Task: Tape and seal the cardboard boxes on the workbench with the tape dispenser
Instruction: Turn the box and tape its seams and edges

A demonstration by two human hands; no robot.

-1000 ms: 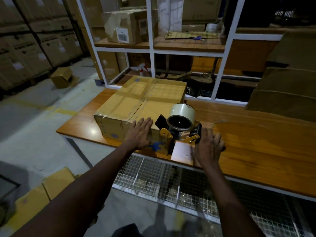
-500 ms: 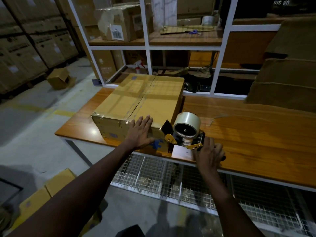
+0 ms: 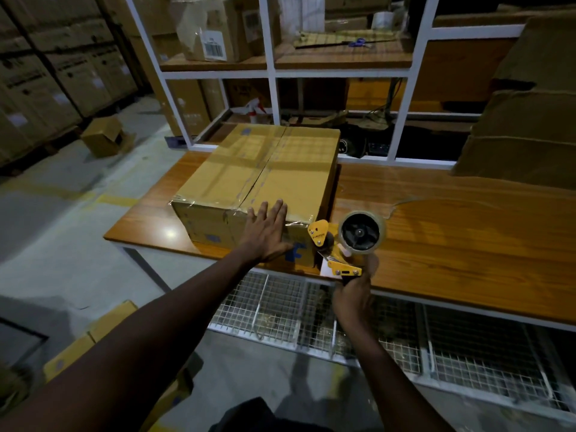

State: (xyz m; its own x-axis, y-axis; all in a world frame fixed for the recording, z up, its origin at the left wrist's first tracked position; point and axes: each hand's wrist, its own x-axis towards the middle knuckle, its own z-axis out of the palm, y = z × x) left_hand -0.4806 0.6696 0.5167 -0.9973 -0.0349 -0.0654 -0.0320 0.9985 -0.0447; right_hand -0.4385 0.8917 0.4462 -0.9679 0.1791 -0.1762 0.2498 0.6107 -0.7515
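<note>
This is a warehouse packing station. Stacked cartons (image 3: 46,73) rise in walls at ten o'clock above a concrete floor (image 3: 62,244) marked with a yellow line (image 3: 120,201). At twelve o'clock a white shelving frame (image 3: 271,73) holds a barcode-labelled carton (image 3: 215,29). A wooden workbench (image 3: 467,229) spans centre to three o'clock, over wire-mesh baskets (image 3: 436,347).

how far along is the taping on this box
Done: tape runs along the box top seam and over its near edge. In hand: left hand presses flat there; right hand grips the tape dispenser beside the corner. Left: maybe that corner; other sides are hidden.
</note>
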